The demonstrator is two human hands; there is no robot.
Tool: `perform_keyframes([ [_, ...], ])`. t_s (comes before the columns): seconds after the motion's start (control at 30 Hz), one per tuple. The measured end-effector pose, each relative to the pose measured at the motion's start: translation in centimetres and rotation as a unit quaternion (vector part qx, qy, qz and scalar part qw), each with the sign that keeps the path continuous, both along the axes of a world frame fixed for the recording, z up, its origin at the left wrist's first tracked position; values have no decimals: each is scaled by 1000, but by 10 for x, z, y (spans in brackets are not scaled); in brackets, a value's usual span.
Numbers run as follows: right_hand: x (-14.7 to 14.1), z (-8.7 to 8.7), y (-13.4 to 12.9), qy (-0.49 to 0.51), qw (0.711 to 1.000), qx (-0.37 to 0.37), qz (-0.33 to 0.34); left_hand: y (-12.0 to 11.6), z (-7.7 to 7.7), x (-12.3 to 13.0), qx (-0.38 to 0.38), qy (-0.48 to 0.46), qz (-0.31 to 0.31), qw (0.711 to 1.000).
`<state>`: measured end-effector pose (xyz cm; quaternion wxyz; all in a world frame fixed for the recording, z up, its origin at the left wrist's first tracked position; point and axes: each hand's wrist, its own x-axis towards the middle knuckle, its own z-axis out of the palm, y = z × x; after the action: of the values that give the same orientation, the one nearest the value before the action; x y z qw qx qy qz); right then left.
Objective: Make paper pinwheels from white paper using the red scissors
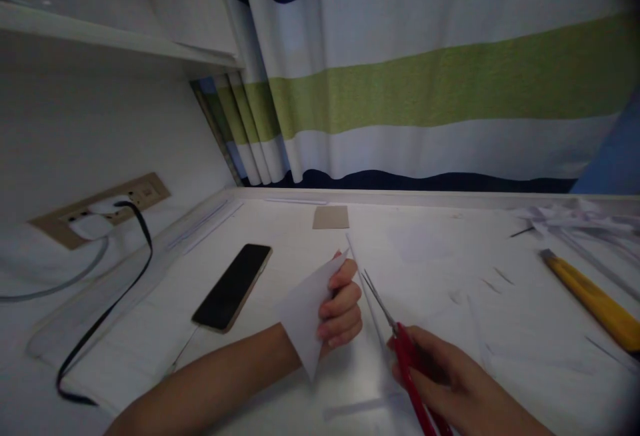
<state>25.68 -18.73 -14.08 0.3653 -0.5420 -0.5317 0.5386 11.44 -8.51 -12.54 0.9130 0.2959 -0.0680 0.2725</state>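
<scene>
A piece of white paper (306,309) is pinched in my left hand (343,309), its fingers curled over the sheet's right edge and its lower corner pointing down. To the right, my right hand (445,369) grips a pair of scissors (407,356) by the red handles. The metal blades point up and to the left, nearly closed, and sit apart from the paper. Between the hands, a thin white paper strip (370,296) runs down the desk.
A black phone (233,287) lies left of my left hand. A yellow utility knife (593,296) rests at the right, below a heap of paper strips (585,219). A beige square (331,217) lies near the back. Cables lead from the wall socket (145,191).
</scene>
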Motion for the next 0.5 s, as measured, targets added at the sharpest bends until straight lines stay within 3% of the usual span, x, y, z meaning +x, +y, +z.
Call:
perform_keyframes([
  [0.13,1,0,3,25,999,19,12,0,0,1,24,36,28,999],
  [0.2,2,1,3,38,999,19,-12,0,3,-1,60,103,52,991],
  [0.27,2,3,3,44,997,23,-54,-1,7,-3,121,211,103,965],
  [0.33,3,6,3,43,994,30,-95,-4,12,-6,210,328,215,896],
  [0.4,3,11,1,37,989,48,-134,-8,16,-9,322,394,355,784],
  [0.47,4,16,-1,33,984,69,-159,-12,18,-10,437,414,412,684],
  [0.5,5,18,-1,34,983,75,-163,-14,19,-11,482,416,409,654],
])
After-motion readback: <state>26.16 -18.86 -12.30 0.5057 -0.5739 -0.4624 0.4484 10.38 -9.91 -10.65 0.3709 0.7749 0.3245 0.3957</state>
